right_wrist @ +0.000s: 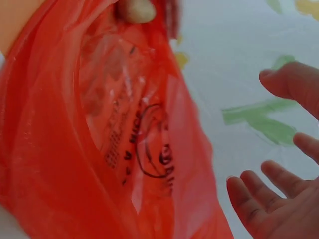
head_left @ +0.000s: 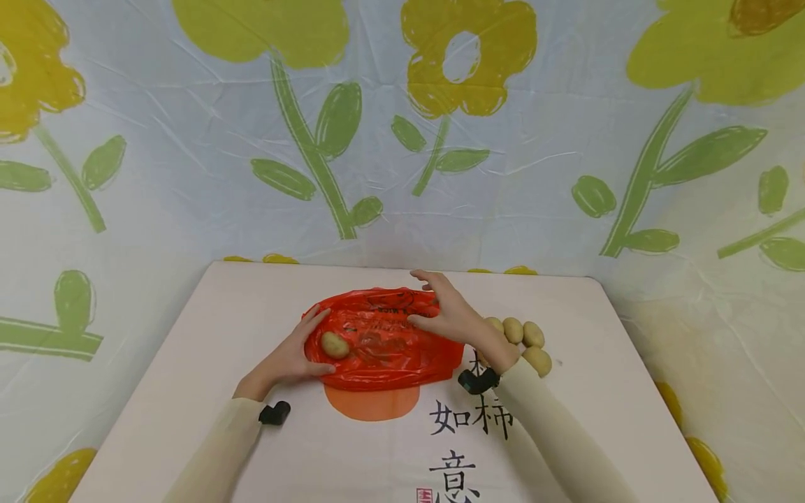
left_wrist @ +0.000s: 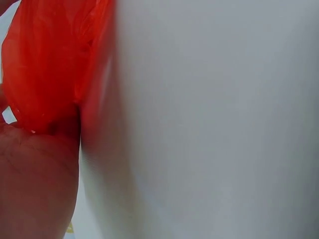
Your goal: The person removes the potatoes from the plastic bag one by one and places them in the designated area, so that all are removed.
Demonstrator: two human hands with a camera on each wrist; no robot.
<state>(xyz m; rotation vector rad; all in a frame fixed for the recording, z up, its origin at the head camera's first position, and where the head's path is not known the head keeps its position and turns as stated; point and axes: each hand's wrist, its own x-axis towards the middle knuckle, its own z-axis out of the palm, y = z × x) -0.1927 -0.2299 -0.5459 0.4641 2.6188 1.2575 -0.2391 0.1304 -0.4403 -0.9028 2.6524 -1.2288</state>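
A red plastic bag [head_left: 396, 349] with black print lies spread on the table, its mouth facing up. One potato [head_left: 335, 345] sits in its left part; the right wrist view shows this potato [right_wrist: 138, 11] at the top. My left hand [head_left: 292, 355] rests against the bag's left end, thumb on the near side and fingers spread along the far side. In the left wrist view, red plastic [left_wrist: 50, 64] lies against the palm. Over the bag's right end, my right hand [head_left: 454, 314] is held with fingers apart and nothing between them.
Several potatoes [head_left: 533, 334] lie in a group to the right of the bag, partly hidden by the right forearm. The white table mat [head_left: 264, 461] carries black characters and an orange shape. A flower-printed cloth [head_left: 390, 223] hangs behind the table.
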